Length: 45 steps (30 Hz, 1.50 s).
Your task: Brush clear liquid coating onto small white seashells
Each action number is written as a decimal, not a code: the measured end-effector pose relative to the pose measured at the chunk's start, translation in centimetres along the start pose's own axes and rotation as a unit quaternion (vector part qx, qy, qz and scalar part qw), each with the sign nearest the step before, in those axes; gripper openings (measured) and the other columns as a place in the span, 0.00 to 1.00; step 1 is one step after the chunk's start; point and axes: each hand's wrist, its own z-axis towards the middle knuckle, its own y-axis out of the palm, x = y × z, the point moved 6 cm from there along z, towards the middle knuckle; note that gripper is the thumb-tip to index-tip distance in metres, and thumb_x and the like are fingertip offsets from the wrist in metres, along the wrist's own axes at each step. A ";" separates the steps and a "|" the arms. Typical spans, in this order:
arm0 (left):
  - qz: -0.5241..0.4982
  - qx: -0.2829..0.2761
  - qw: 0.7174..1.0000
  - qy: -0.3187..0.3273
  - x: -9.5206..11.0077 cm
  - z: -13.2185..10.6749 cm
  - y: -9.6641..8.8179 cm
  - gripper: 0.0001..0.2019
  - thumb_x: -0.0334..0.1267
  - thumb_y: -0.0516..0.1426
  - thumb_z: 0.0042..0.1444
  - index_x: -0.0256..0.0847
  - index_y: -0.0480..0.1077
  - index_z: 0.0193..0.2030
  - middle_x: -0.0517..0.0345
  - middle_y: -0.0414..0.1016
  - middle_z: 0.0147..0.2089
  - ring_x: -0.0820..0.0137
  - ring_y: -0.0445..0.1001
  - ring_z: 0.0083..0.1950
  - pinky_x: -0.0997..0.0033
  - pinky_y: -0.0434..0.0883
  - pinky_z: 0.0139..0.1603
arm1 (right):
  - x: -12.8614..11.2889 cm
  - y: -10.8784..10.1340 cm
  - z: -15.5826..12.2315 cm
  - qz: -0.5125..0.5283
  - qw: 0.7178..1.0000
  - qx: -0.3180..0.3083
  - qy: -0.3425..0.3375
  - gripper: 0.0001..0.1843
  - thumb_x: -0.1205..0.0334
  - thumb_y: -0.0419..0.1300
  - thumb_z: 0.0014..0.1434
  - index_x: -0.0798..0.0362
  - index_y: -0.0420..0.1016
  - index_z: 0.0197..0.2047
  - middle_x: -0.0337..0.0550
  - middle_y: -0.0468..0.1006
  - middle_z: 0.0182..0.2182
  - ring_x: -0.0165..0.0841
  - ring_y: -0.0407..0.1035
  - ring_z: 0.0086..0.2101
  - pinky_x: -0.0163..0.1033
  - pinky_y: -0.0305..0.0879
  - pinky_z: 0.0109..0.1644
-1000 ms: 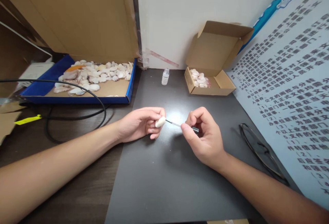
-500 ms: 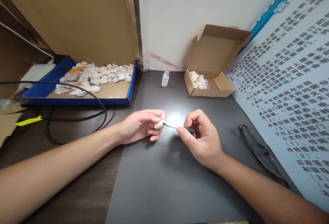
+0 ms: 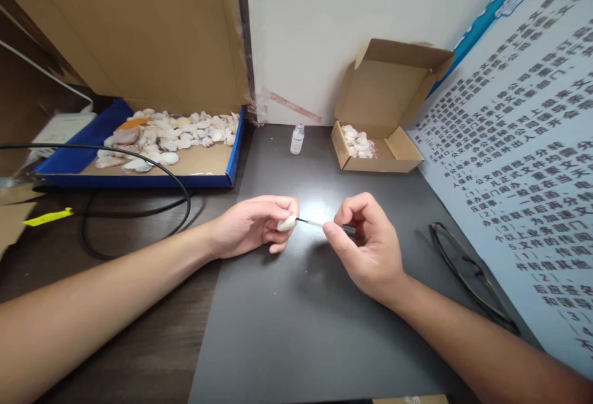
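Between the thumb and fingers of my left hand [image 3: 254,223] is a white seashell [image 3: 286,223], partly covered by the fingertips. My right hand [image 3: 368,246] is closed around the black cap of a small brush [image 3: 315,223]. The brush's thin stem points left, and its dark tip touches or nearly touches the shell's right edge. Beyond the hands, a small clear bottle [image 3: 297,141] with a pale label stands uncapped on the dark grey mat [image 3: 278,342].
A blue-edged box [image 3: 204,181] of seashells lies at left, crossed by a black cable [image 3: 183,191]. A small open cardboard box [image 3: 380,165] at back right holds more shells. Eyeglasses [image 3: 472,277] rest beside the printed sheet [image 3: 523,163] on the right.
My right hand has shifted slightly right, and the brush now points straighter at the shell's edge. My left hand still holds the shell in nearly the same place.
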 end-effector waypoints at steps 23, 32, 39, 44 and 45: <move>0.013 -0.010 1.000 0.007 0.1 -0.1 0.1 0.10 0.36 0.57 0.55 0.36 0.61 0.27 0.64 0.51 0.24 0.79 0.52 0.24 0.75 0.62 0.27 | -0.1 -0.2 0.1 0.001 1.000 0.014 0.001 0.14 0.64 0.64 0.60 0.49 0.59 0.33 0.31 0.60 0.26 0.24 0.56 0.23 0.30 0.56 0.25; 0.011 -0.001 1.000 0.006 0.0 0.0 0.0 0.10 0.36 0.58 0.55 0.36 0.63 0.27 0.65 0.50 0.24 0.79 0.52 0.24 0.76 0.62 0.26 | 0.0 -0.1 0.1 -0.002 1.000 0.004 0.007 0.14 0.64 0.63 0.61 0.49 0.58 0.33 0.31 0.59 0.26 0.24 0.56 0.24 0.31 0.56 0.25; 0.014 -0.005 1.000 0.007 0.0 0.0 0.0 0.10 0.37 0.57 0.55 0.36 0.63 0.27 0.65 0.51 0.24 0.79 0.53 0.24 0.76 0.62 0.27 | 0.0 -0.2 -0.1 0.009 1.000 0.013 -0.002 0.12 0.63 0.63 0.61 0.48 0.60 0.35 0.31 0.61 0.26 0.25 0.57 0.24 0.32 0.56 0.25; 0.011 -0.001 1.000 0.006 -0.1 -0.1 0.0 0.09 0.36 0.57 0.55 0.36 0.63 0.28 0.65 0.51 0.24 0.79 0.52 0.24 0.76 0.62 0.26 | 0.3 -0.2 0.1 0.000 1.000 0.009 0.021 0.13 0.62 0.64 0.60 0.49 0.60 0.34 0.31 0.62 0.25 0.25 0.58 0.23 0.32 0.56 0.24; 0.010 -0.001 1.000 0.006 -0.1 -0.1 0.0 0.09 0.36 0.57 0.55 0.36 0.63 0.28 0.65 0.51 0.24 0.79 0.53 0.24 0.76 0.62 0.26 | 0.4 -0.2 0.1 0.002 1.000 0.011 0.025 0.13 0.62 0.64 0.60 0.49 0.60 0.34 0.31 0.62 0.25 0.25 0.58 0.23 0.32 0.56 0.24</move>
